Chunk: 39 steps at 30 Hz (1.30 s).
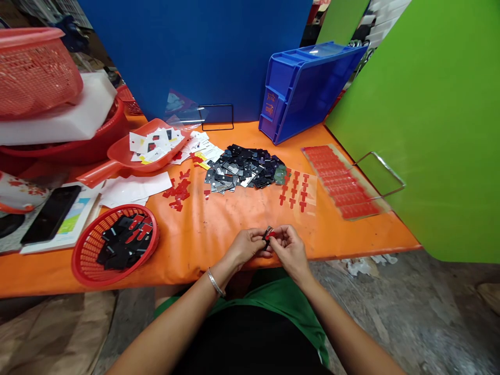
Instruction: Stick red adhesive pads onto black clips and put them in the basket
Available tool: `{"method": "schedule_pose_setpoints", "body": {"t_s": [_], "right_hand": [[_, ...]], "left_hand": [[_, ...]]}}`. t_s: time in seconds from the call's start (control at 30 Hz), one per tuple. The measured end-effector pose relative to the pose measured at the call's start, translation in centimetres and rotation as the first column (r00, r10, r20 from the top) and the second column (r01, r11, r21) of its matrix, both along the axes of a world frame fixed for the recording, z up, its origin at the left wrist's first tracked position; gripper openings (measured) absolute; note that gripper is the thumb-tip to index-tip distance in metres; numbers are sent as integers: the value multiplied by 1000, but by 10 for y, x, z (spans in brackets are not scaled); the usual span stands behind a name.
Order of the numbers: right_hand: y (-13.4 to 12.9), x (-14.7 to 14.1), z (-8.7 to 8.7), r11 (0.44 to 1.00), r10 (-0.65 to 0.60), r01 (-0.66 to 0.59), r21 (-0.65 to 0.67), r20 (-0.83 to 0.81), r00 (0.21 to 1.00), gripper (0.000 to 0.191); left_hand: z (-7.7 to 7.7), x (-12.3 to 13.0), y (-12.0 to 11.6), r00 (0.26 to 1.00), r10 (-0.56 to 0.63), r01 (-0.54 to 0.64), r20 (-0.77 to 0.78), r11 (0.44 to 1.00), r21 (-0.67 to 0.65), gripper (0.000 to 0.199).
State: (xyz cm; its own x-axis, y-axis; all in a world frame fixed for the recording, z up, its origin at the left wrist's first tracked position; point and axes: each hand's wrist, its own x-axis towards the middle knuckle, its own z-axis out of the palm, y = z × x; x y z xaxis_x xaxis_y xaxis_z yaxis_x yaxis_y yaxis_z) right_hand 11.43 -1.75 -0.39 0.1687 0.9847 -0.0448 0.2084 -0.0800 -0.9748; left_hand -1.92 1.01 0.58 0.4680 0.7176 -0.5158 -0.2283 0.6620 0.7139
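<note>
The left hand (246, 246) and right hand (292, 254), fingers pinched, hold a small black piece (266, 244) between them at the desk (195, 234) edge, long axis roughly fore-and-aft, with a red tab (271, 235) nearer the right hand.

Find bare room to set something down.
Orange tabletop shows bare between the front red basket and your left hand, plus a strip in front of the red sheets. Crowded: the left end, with phone and dustpan, and the middle, under the dark pieces.

Two hands (245, 247) (292, 253), one phone (51, 214), one crate (308, 96)
</note>
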Motion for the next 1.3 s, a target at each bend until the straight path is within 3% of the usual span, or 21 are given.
{"method": "schedule_pose_setpoints", "body": {"t_s": [0.5,0.73,0.83,1.0,1.3], "right_hand": [[-1,-2,3,1000,3,-5,21,61,998,14],[-7,0,1,999,20,-24,34,124,992,17],[-10,0,4,994,7,-27,103,190,982,15],[-7,1,6,965,-119,22,260,364,924,13],[4,4,3,980,-81,21,198,301,950,15]], "left_hand": [[5,1,-1,999,24,-24,-22,1000,-15,18],[0,13,-5,980,144,-144,-137,990,13,9],[-2,15,-7,979,159,-157,-125,987,31,8],[-3,14,-8,984,154,-150,-87,987,51,10],[-5,12,-8,987,142,-137,-81,989,58,12]]}}
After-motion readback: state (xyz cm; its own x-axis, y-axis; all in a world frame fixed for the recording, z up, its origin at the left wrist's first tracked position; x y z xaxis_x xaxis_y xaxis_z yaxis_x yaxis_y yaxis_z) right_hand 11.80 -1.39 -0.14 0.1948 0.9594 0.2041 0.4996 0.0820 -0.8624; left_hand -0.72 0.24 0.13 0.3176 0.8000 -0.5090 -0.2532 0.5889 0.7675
